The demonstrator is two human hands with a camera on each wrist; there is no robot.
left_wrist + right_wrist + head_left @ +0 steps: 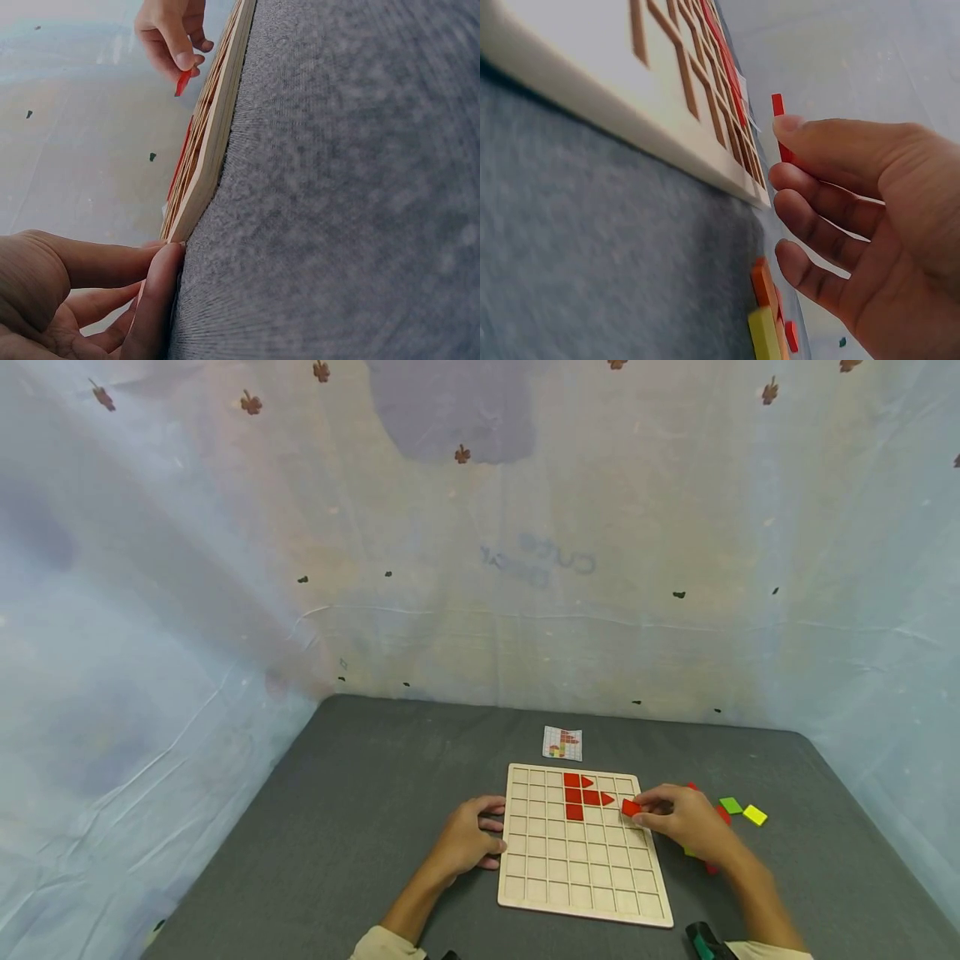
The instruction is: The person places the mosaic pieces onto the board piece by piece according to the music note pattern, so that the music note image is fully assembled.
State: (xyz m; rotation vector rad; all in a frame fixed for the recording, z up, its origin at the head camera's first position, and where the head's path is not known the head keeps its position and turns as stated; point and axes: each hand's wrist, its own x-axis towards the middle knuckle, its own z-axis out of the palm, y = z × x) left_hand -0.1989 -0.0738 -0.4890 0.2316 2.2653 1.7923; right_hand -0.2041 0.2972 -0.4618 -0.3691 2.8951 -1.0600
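A light wooden grid board point(558, 868) lies on the dark table, with several red square and triangular tiles point(574, 795) set in its upper middle cells. My left hand point(467, 839) is at the board's left edge; in the left wrist view its thumb and forefinger point(112, 262) pinch that edge. Between thumb and fingers of my right hand point(697, 822) is a red tile point(631, 808), held over the board's upper right side. The right wrist view shows this tile point(778, 105) edge-on and raised, its lower part covered by the fingers.
Behind the board lies a small printed card point(562, 743) with a coloured grid pattern. Right of the board are loose tiles, among them a green one point(731, 806) and a yellow one point(755, 815); my right hand partly covers others. A patterned sheet point(480, 643) hangs behind the table.
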